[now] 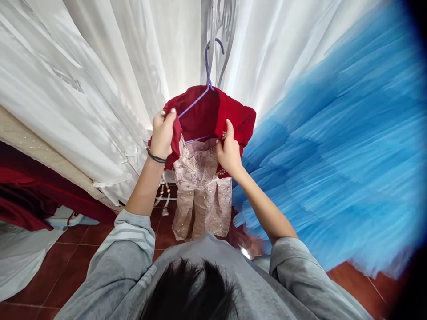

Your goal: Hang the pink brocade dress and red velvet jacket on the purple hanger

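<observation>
A red jacket (234, 112) hangs on a purple hanger (207, 66), its front edges apart. Beneath it hangs a pale pink brocade dress (202, 173) with a raised leafy pattern. My left hand (162, 133) is closed on the jacket's left front edge, thumb uppermost. My right hand (230, 151) grips the right front edge beside a jewelled button (223, 134), thumb pointing up. Between the two edges the hanger's arm and part of its lower bar show. The fingers behind the cloth are hidden.
White curtains (133, 58) hang behind and to the left. A fluffy blue tulle skirt (333, 146) fills the right side. A grey metal scrollwork post (227, 26) stands behind the hanger hook. Dark red cloth (30, 195) lies at the left above the red tiled floor (66, 266).
</observation>
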`<state>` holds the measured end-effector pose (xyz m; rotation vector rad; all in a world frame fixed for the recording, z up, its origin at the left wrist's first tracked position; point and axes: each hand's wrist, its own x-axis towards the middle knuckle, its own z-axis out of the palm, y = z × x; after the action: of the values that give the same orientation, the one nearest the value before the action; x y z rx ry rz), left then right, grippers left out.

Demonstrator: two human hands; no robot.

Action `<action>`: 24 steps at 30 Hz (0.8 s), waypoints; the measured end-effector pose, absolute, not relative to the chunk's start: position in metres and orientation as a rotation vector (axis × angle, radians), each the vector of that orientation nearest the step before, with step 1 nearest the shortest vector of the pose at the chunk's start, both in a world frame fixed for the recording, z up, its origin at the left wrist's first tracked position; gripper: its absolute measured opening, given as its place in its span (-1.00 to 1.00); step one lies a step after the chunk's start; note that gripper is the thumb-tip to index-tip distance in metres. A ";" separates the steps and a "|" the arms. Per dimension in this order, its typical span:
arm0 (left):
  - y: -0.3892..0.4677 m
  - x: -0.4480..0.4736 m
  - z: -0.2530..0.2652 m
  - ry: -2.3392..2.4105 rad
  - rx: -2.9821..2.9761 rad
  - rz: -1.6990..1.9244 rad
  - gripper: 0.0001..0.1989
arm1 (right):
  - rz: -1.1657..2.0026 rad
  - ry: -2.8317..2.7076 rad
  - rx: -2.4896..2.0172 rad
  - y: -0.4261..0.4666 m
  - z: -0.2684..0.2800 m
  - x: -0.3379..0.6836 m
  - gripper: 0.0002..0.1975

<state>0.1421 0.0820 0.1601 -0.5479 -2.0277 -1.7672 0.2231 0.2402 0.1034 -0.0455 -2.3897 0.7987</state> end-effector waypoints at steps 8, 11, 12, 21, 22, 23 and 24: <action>0.017 0.143 0.129 -2.194 -0.709 -1.407 -0.55 | 0.756 -2.412 -0.102 0.251 0.104 0.228 -0.25; -0.022 0.141 0.121 -2.225 -0.533 -1.172 -0.64 | 0.699 -2.468 -0.169 0.261 0.105 0.231 -0.25; -0.033 0.137 0.119 -2.206 -0.455 -1.128 -0.72 | 0.687 -2.488 -0.185 0.262 0.105 0.232 -0.26; -0.076 0.107 0.157 -1.902 -0.195 -2.307 -0.75 | 0.634 -2.547 -0.253 0.263 0.110 0.235 -0.34; -0.080 0.106 0.167 -1.918 -0.205 -2.379 -0.74 | 0.627 -2.531 -0.245 0.266 0.111 0.235 -0.35; -0.083 0.105 0.177 -1.933 -0.219 -2.410 -0.75 | 0.627 -2.516 -0.238 0.268 0.110 0.235 -0.36; -0.085 0.104 0.185 -1.940 -0.235 -2.417 -0.75 | 0.637 -2.502 -0.230 0.271 0.110 0.235 -0.37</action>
<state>0.1040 -0.0848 0.1848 -0.2348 -1.9399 -2.4174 0.2346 0.2708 0.1096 -0.2300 -2.5016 0.6372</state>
